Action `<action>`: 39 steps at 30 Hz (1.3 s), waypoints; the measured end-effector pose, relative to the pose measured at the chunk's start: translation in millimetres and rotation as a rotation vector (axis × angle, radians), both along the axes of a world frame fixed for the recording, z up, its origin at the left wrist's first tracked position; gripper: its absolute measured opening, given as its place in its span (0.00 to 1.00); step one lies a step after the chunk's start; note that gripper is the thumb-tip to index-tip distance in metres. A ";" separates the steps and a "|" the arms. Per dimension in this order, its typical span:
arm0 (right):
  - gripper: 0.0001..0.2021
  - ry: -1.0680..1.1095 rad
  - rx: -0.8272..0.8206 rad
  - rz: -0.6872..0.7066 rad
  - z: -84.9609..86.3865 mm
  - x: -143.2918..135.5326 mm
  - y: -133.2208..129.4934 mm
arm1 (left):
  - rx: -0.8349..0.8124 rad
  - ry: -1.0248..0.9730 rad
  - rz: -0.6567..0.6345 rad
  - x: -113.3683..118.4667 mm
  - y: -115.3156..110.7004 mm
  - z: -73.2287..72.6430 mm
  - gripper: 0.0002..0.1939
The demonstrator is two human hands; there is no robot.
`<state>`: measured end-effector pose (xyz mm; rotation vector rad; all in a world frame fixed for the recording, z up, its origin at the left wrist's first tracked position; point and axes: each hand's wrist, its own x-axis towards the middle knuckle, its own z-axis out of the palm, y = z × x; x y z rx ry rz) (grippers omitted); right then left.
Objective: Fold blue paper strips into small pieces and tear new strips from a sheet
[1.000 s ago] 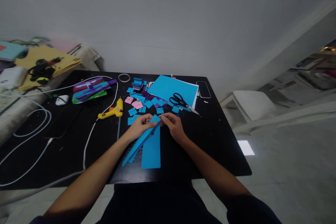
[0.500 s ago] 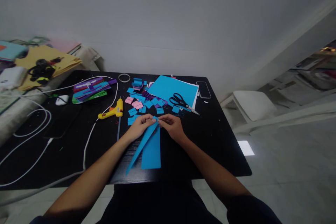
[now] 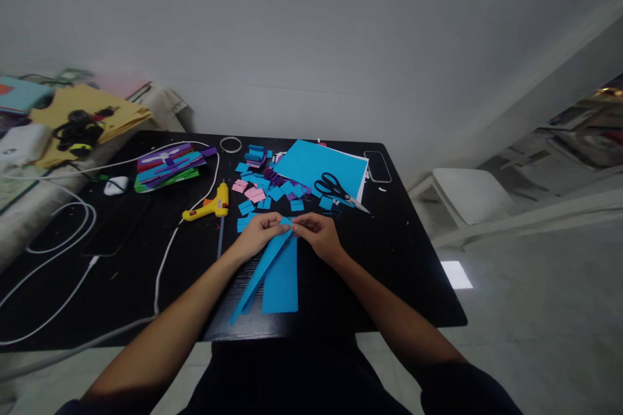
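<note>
A long blue paper strip (image 3: 260, 273) slants down toward the table's front edge, its top end pinched between both hands. My left hand (image 3: 263, 233) is closed, with thumb and fingers on the strip's upper left side. My right hand (image 3: 316, 233) grips the same end from the right, fingertips nearly touching the left ones. Flat beneath lies another blue paper strip (image 3: 281, 282); whether the two are joined at the top is hidden by my fingers. Just beyond my hands are scattered small folded blue papers (image 3: 276, 193) and pink folded papers (image 3: 254, 194).
Black scissors (image 3: 335, 189) rest on a blue sheet (image 3: 318, 162). A yellow glue gun (image 3: 209, 204) lies left, its white cord (image 3: 165, 253) crossing the black table (image 3: 389, 285). Stacked coloured strips (image 3: 170, 167), a phone (image 3: 115, 227) and another phone (image 3: 378, 167) lie around.
The slanting blue strip's lower end has shifted slightly left, and a second edge or fold shows beside it. Both hands keep their pinch in nearly the same place.
</note>
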<state>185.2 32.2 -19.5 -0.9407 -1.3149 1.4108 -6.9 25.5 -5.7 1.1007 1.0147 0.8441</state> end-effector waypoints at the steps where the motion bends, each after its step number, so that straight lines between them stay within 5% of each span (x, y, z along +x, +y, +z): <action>1: 0.09 0.006 0.003 0.002 0.7 0.4 -0.2 | -0.003 -0.004 0.003 -0.1 -0.1 0.4 0.18; 39: 0.06 -0.059 0.140 0.046 -1.9 7.1 0.5 | -0.158 -0.117 0.020 -1.9 0.0 3.2 0.14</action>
